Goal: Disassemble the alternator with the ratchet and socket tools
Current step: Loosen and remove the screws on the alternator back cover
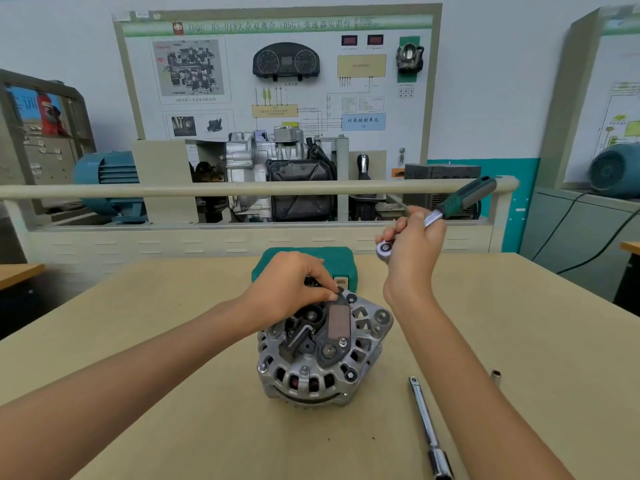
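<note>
Alternator (323, 348) mid-table, left hand (291, 289) pinching at its far-edge regulator, right hand (412, 244) gripping ratchet (436, 216) aloft behind it; risk: loosened fastener slips from fingertips into the housing vents, judging by pinch.

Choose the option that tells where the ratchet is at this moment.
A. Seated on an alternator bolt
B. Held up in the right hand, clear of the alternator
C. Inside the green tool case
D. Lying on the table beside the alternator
B: the right hand grips the ratchet near its head, raised above the table and apart from the alternator.
</note>
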Demonstrator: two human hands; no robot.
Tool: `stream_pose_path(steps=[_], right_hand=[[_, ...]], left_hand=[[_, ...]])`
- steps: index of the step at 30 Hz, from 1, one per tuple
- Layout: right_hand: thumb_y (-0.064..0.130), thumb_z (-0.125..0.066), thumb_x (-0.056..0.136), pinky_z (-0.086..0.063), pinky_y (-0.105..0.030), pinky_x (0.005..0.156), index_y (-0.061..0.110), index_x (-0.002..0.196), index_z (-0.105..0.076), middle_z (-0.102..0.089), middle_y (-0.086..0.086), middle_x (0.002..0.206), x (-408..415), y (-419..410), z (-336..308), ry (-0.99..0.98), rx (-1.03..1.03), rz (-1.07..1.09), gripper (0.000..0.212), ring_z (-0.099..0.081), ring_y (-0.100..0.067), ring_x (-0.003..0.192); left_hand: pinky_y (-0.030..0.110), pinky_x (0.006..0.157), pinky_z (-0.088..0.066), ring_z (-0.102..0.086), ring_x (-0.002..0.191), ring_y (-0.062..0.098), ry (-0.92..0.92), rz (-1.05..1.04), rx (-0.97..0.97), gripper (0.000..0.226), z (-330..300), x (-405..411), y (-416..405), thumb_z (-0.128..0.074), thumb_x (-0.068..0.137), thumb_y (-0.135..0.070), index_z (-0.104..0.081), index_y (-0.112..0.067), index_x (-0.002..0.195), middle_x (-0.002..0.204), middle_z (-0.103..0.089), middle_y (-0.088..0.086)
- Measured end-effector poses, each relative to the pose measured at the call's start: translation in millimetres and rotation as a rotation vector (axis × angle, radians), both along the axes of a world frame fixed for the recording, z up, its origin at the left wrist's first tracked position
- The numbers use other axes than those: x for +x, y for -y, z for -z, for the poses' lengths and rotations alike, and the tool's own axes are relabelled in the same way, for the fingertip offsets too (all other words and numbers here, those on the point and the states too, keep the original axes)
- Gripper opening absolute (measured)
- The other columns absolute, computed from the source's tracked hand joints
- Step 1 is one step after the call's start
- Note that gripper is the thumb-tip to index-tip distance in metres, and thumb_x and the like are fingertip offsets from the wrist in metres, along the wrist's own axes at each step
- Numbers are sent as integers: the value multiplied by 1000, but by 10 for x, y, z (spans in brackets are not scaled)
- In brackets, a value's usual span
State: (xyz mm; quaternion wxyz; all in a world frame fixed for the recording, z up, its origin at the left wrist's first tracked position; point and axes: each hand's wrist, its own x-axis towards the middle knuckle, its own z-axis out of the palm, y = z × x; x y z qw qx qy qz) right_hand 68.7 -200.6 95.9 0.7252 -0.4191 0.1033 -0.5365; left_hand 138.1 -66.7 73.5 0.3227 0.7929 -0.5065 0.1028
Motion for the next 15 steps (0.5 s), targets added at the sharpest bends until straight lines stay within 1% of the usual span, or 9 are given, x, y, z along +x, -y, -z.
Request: stream_pose_path(steps=[1,2,3,4,6,7,9,13,15], right_hand=[[11,-27,101,-43,-26,54,20,84,-41,-37,2,64,27,-22,60,-20,-23,21,23,-40,-4,42],[11,-27,102,-43,-25,54,21,84,-40,-37,2,64,58,-43,118,-43,-52,43,24,-40,-4,44],[12,-27,102,-43,-24,54,22,84,-40,-38,2,64,84,-64,177,-72,-90,70,24,-40,-4,45],[13,-27,102,-42,-21,53,23,84,-39,-38,3,64,110,-84,235,-102,-134,102,24,-40,-3,46],[13,-27,102,-40,-17,49,23,86,-38,-39,3,64,159,-115,341,-146,-215,159,22,-40,0,44],[12,-27,102,-38,-17,47,22,87,-38,-39,2,64,181,-123,383,-162,-242,175,20,-40,0,43],[11,-27,101,-38,-23,50,18,92,-39,-39,1,64,216,-122,428,-198,-261,191,16,-40,0,43],[12,-27,101,-45,-42,61,14,98,-39,-42,1,67,267,-92,448,-314,-313,201,12,-40,-11,53],[12,-28,101,-48,-45,66,13,99,-40,-42,1,68,275,-83,464,-371,-329,174,13,-41,-13,55]], left_hand=[[41,112,-26,-52,120,10,26,-15,2,9,0,-3,5,-76,75,-17,-76,-20,83,98,-71,-8],[46,115,-13,-48,123,9,53,-34,11,9,-3,-3,10,-76,75,-18,-75,-22,83,99,-71,-10],[48,116,-5,-46,125,8,74,-51,24,10,-4,-5,11,-76,75,-19,-75,-24,83,100,-70,-12],[48,115,-2,-45,126,7,85,-63,34,10,-4,-7,9,-75,75,-20,-74,-25,84,101,-70,-14],[51,114,-3,-44,126,8,90,-80,28,9,2,-10,-3,-76,75,-20,-75,-26,83,101,-70,-14],[53,114,-5,-45,126,8,93,-84,22,8,6,-11,-11,-76,75,-20,-75,-25,83,101,-70,-13],[54,114,-3,-43,127,8,125,-98,31,8,17,-16,-22,-75,76,-22,-75,-23,84,102,-70,-12],[41,111,12,-40,126,2,217,-124,51,7,34,-17,-14,-72,78,-28,-74,-27,84,100,-69,-16],[32,108,15,-39,124,-1,279,-145,62,6,39,-25,1,-71,78,-32,-73,-30,83,95,-68,-19]])
